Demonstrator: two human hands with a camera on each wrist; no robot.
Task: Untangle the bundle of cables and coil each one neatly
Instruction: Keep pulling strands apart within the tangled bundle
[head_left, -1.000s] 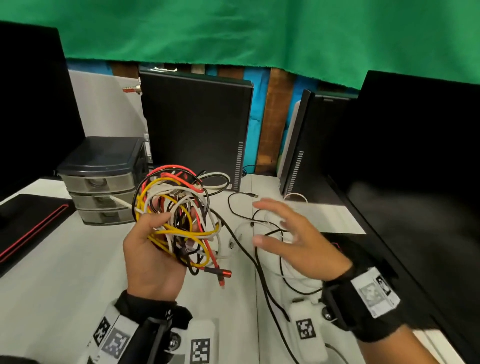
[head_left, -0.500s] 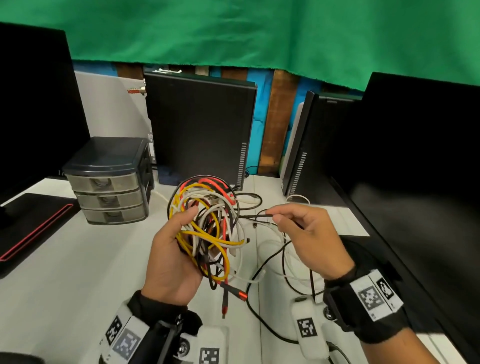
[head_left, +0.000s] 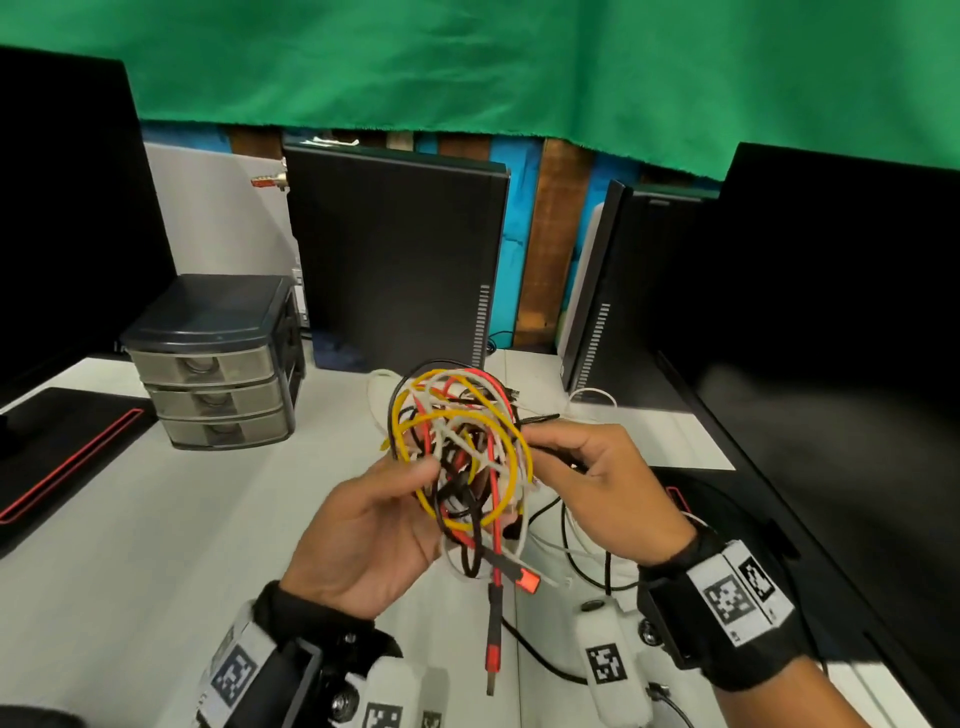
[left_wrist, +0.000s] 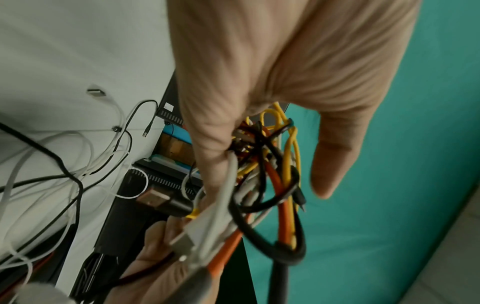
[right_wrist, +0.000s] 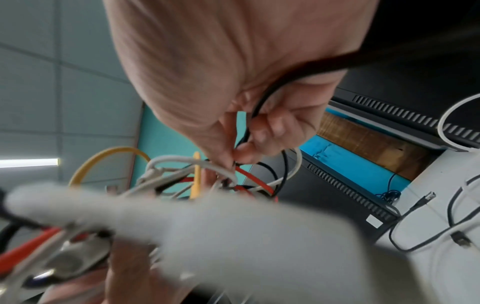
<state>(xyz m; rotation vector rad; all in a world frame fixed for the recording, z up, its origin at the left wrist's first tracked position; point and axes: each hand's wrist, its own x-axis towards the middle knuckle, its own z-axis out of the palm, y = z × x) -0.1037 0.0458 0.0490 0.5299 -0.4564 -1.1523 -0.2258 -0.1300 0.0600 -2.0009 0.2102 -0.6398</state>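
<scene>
Black wristbands (head_left: 727, 618) bearing white square-coded tags

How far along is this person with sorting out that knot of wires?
Early. Nothing looks coiled yet: loose white and black cables sprawl on the white desk. In hand: the left hand grips the tangled bundle of yellow, red, white and black cables while the right hand pinches a thin black cable. Left: separating and coiling each.

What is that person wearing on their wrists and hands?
Both hands are bare. Each wrist carries a black band with white tags printed with black square-pattern markers. White camera housings bearing similar markers jut from the bands, with a thin black lead near the right one. No sleeves show.
</scene>
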